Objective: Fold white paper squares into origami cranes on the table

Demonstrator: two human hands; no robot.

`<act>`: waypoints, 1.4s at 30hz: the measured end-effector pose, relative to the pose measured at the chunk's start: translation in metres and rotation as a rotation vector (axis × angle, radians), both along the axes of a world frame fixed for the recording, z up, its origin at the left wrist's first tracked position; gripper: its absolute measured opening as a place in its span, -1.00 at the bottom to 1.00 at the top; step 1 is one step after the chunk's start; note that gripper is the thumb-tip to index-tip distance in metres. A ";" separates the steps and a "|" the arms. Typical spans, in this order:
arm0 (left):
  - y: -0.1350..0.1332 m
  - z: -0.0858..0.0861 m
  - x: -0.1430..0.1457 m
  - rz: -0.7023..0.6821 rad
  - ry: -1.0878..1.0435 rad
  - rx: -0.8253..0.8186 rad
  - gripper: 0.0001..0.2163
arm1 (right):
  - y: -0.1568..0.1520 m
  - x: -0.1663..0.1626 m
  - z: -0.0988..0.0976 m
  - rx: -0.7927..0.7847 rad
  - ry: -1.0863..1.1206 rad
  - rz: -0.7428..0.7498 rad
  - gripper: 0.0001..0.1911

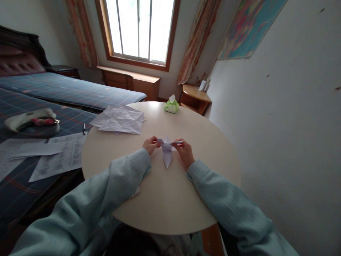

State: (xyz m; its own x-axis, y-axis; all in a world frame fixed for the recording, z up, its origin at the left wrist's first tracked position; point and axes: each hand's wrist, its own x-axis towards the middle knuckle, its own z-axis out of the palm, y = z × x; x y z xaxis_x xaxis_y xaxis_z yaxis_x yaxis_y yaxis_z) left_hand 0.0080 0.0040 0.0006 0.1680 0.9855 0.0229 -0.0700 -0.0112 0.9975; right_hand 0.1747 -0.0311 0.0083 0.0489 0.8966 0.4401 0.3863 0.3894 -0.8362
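A folded paper figure (pixel 167 153), pale lilac-white with pointed flaps, lies between my hands on the round cream table (pixel 165 199). One long point of it faces toward me. My left hand (pixel 151 145) pinches the flap on its left side. With fingers closed, my right hand (pixel 184 151) grips the right flap, which looks narrow and rolled or folded thin. Both forearms, in light blue-green sleeves, rest at the table's near part.
Creased white paper sheets (pixel 121 119) lie at the table's back left. A green tissue pack (pixel 171 106) stands at the far edge. Left of the table, a bed (pixel 66 122) holds printed pages (pixel 60 156), a pen (pixel 84 128) and a pale pouch (pixel 32 122). A wall rises at right.
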 end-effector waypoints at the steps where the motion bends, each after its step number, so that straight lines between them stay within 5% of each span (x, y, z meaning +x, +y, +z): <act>1: 0.000 0.000 0.000 -0.009 -0.018 -0.019 -0.72 | 0.000 0.000 -0.001 -0.002 0.001 -0.003 -0.81; 6: 0.004 -0.004 -0.002 -0.040 -0.005 -0.030 -0.70 | 0.002 0.001 -0.004 -0.029 0.024 -0.019 -0.80; 12: 0.006 -0.006 -0.009 0.019 0.304 0.192 -0.81 | 0.002 0.002 -0.005 -0.073 0.006 -0.006 -0.83; 18: 0.007 -0.004 -0.013 0.014 0.497 0.231 -0.86 | 0.002 0.001 -0.007 -0.085 0.000 -0.019 -0.84; 25: -0.001 0.008 -0.012 0.102 0.466 0.396 -0.86 | -0.002 0.000 0.000 0.000 -0.015 -0.023 -0.84; 30: -0.005 0.013 -0.013 -0.034 0.398 0.449 -0.87 | -0.006 0.000 0.007 0.091 -0.043 0.033 -0.84; 35: -0.003 0.001 -0.014 -0.088 0.495 0.377 -0.48 | -0.003 0.004 0.007 0.099 0.073 -0.066 -0.83; 42: -0.006 -0.004 -0.009 -0.158 0.461 0.440 -0.45 | -0.008 0.001 0.011 0.133 0.046 0.013 -0.85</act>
State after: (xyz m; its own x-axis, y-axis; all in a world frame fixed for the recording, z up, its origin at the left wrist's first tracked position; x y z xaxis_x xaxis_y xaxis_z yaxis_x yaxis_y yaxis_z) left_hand -0.0007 -0.0018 -0.0033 0.3987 0.8633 0.3096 0.3298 -0.4499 0.8299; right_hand 0.1756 -0.0392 0.0189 0.0602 0.8309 0.5531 0.3430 0.5032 -0.7932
